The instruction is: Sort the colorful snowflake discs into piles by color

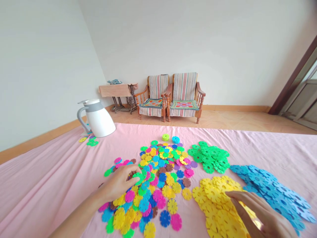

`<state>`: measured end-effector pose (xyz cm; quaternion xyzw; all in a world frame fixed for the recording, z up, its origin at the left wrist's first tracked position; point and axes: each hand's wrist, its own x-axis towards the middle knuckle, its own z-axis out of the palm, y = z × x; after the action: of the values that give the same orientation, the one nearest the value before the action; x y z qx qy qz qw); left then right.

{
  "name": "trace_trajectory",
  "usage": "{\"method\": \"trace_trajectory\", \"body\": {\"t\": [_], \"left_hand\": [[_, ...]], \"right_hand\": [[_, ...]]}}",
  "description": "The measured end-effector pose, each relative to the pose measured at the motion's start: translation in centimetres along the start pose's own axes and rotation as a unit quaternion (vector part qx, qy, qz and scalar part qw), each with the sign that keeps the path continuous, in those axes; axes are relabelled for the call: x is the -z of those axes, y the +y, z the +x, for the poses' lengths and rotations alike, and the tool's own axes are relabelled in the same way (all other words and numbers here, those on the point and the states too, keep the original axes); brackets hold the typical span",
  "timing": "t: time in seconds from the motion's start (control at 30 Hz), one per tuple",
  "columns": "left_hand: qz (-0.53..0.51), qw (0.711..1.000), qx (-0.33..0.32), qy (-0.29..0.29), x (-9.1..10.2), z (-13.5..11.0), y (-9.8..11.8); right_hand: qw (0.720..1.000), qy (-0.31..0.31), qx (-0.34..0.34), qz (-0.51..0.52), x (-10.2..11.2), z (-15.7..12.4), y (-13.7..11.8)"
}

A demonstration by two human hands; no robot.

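My left hand (122,180) reaches into a loose heap of small multicoloured slotted plastic discs (169,178). Its thumb and fingers are closed on a green slotted disc (138,178) at the heap's left side. Over a pile of larger yellow slotted discs (215,195), my right hand (260,208) has its thumb and index fingertips close together on the yellow pieces. Exactly which yellow disc they pinch is partly hidden by the fingers. Beyond that hand spreads a pile of blue slotted discs (274,188). Larger green slotted discs (210,157) lie behind the yellow pile.
A white and grey jug (100,119) stands at the far left of the pink cloth (61,185), with a few discs beside it. Two wooden armchairs (185,89) and a cloth-covered sewing table (115,90) are against the wall.
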<state>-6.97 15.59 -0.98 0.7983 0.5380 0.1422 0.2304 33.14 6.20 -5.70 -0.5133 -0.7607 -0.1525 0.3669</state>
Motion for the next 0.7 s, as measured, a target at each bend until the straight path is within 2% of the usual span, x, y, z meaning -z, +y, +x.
{"method": "trace_trajectory", "body": {"t": [0.2,0.37,0.43,0.53,0.6,0.7], "left_hand": [[-0.057,0.998,0.018,0.013,-0.4,0.5,-1.1],[-0.096,0.993,-0.033,0.064,-0.3,0.5,0.8],[-0.092,0.992,-0.049,0.076,-0.4,0.4,2.1],[-0.079,0.991,-0.064,0.092,-0.7,0.5,3.8],[-0.094,0.988,-0.072,0.102,-1.2,0.7,4.6],[-0.162,0.98,-0.059,0.098,-2.2,1.0,5.4]], "right_hand": [[1.0,0.002,0.002,-0.001,0.0,0.1,0.0],[1.0,0.007,0.0,0.012,0.3,0.9,-1.2],[0.999,-0.022,0.009,0.039,0.4,1.6,-2.4],[0.989,-0.111,0.005,0.098,0.2,3.0,-4.7],[0.976,-0.157,-0.024,0.148,-0.5,3.9,-6.2],[0.948,-0.189,-0.095,0.238,-2.1,5.3,-8.0]]}}
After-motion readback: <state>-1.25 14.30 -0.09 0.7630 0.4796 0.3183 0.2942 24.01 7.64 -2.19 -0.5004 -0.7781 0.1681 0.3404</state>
